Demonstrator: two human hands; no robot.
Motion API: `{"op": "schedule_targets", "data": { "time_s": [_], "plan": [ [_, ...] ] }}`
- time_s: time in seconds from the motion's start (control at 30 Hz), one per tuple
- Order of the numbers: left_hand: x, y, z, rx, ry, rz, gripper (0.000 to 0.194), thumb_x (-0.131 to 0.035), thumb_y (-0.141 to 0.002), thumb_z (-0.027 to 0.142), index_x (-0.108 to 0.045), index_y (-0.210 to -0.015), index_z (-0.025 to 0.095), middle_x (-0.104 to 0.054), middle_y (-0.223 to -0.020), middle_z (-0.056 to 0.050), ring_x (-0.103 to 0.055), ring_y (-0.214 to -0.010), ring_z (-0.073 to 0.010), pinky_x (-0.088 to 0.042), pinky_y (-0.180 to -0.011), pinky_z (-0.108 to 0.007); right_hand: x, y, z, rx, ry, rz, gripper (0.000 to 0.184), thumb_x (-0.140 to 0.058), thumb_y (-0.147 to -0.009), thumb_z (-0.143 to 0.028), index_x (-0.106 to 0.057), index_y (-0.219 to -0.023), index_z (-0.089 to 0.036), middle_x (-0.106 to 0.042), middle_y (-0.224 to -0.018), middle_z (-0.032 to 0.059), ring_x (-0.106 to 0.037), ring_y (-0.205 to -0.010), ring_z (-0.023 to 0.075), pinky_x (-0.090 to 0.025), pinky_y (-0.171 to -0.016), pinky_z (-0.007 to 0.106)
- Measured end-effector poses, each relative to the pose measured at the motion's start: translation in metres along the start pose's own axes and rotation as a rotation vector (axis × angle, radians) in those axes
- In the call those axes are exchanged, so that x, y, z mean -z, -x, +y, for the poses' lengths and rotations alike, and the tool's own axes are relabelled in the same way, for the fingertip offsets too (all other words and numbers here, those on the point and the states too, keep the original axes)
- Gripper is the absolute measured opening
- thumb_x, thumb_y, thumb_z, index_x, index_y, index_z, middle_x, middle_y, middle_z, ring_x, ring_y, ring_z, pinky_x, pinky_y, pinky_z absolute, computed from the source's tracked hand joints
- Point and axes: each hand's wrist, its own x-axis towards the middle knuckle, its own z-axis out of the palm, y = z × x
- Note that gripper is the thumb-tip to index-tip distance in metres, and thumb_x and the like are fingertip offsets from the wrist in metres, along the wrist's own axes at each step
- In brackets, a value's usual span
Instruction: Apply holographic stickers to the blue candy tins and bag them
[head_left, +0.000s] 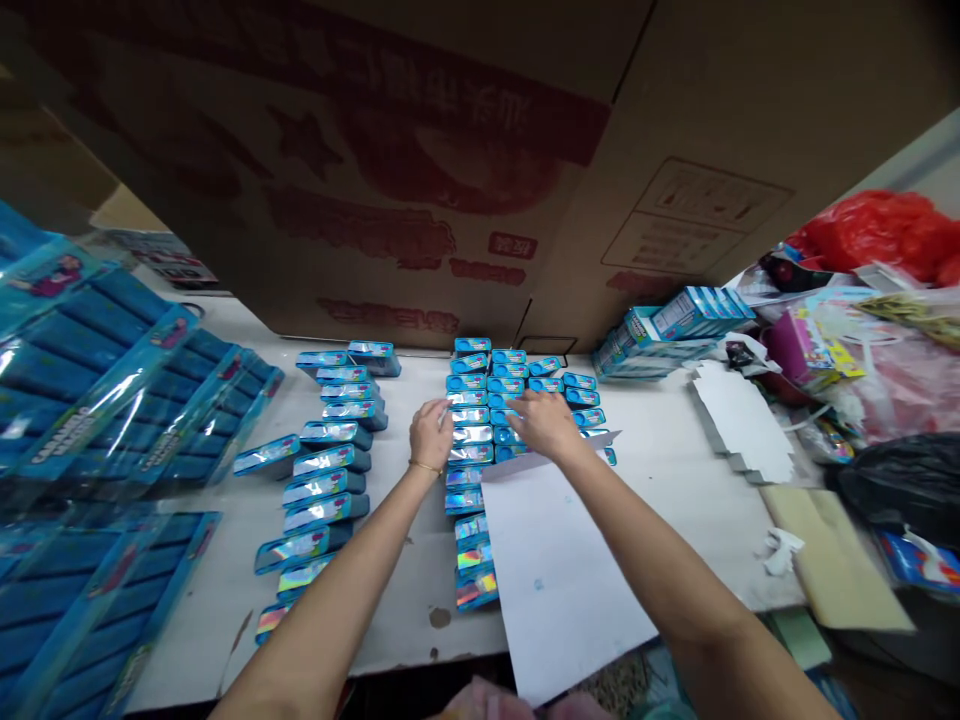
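Rows of small blue boxes [480, 400] with shiny tops lie on a white table [675, 480]. My left hand [430, 432] rests on the left side of the middle rows, its fingers curled against the boxes. My right hand [546, 420] lies on top of the boxes to the right, fingers bent over them. A flat white card sheet [555, 570] lies under my right forearm and covers part of the rows. Another column of the same blue boxes [330, 470] runs down the table to the left.
A large brown cardboard carton [420, 170] stands close behind the rows. Wrapped blue packs [97, 400] pile at the left. A stack of blue boxes [667, 330], a white folded card [742, 425], red and black bags [900, 480] crowd the right.
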Motion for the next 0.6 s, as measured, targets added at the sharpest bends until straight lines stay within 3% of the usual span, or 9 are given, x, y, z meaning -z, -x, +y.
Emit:
{"op": "schedule_targets", "data": {
  "time_s": [0.07, 0.17, 0.27, 0.33, 0.47, 0.6],
  "plan": [
    [-0.001, 0.009, 0.024, -0.058, 0.025, -0.133, 0.031, -0.04, -0.077, 0.03, -0.064, -0.092, 0.018, -0.063, -0.099, -0.007, -0.055, -0.096, -0.019, -0.041, -0.087, -0.03, -0.001, 0.037, 0.033, 0.081, 0.008, 0.019, 0.031, -0.049, -0.08, -0.04, -0.058, -0.106, -0.028, -0.06, -0.099, 0.005, -0.052, -0.091, 0.0204, -0.033, -0.078, 0.033],
    [-0.009, 0.018, 0.06, -0.096, -0.002, -0.441, 0.035, -0.039, -0.078, 0.04, -0.064, -0.09, 0.019, -0.066, -0.094, -0.005, -0.058, -0.091, -0.0184, -0.042, -0.079, -0.027, -0.022, 0.085, 0.066, 0.118, 0.07, 0.115, 0.026, -0.051, -0.081, -0.026, -0.058, -0.105, -0.024, -0.064, -0.087, 0.0047, -0.053, -0.079, 0.0169, -0.033, -0.069, 0.029],
    [-0.021, 0.024, 0.089, -0.138, -0.022, -0.78, 0.039, -0.044, -0.073, 0.051, -0.065, -0.086, 0.02, -0.068, -0.08, -0.003, -0.06, -0.077, -0.0191, -0.043, -0.068, -0.026, -0.046, 0.116, 0.075, 0.23, 0.12, 0.366, 0.024, -0.041, -0.084, -0.013, -0.063, -0.09, -0.02, -0.065, -0.081, 0.0044, -0.051, -0.07, 0.0138, -0.032, -0.063, 0.028],
    [-0.028, 0.026, 0.101, -0.107, 0.07, -0.925, 0.04, -0.055, -0.064, 0.052, -0.066, -0.086, 0.021, -0.068, -0.074, -0.002, -0.061, -0.069, -0.0184, -0.043, -0.063, -0.025, -0.055, 0.13, 0.072, 0.303, 0.12, 0.53, 0.023, -0.04, -0.085, -0.013, -0.062, -0.086, -0.019, -0.065, -0.089, 0.0049, -0.051, -0.072, 0.0137, -0.032, -0.062, 0.029],
    [-0.04, 0.034, 0.113, 0.012, 0.281, -0.915, 0.044, -0.074, -0.043, 0.039, -0.067, -0.083, 0.023, -0.068, -0.076, -0.002, -0.061, -0.068, -0.0188, -0.043, -0.059, -0.023, -0.06, 0.151, 0.06, 0.358, 0.06, 0.657, 0.021, -0.04, -0.085, -0.013, -0.06, -0.089, -0.018, -0.063, -0.098, 0.0066, -0.052, -0.083, 0.0157, -0.035, -0.065, 0.03],
    [-0.053, 0.047, 0.116, 0.081, 0.374, -0.969, 0.028, -0.071, -0.046, 0.033, -0.066, -0.07, 0.02, -0.063, -0.061, 0.0, -0.056, -0.056, -0.0162, -0.039, -0.05, -0.023, -0.066, 0.163, 0.046, 0.436, -0.079, 0.501, 0.024, -0.036, -0.086, -0.014, -0.059, -0.092, -0.019, -0.061, -0.1, 0.0069, -0.053, -0.084, 0.0155, -0.038, -0.065, 0.03]
  ]
}}
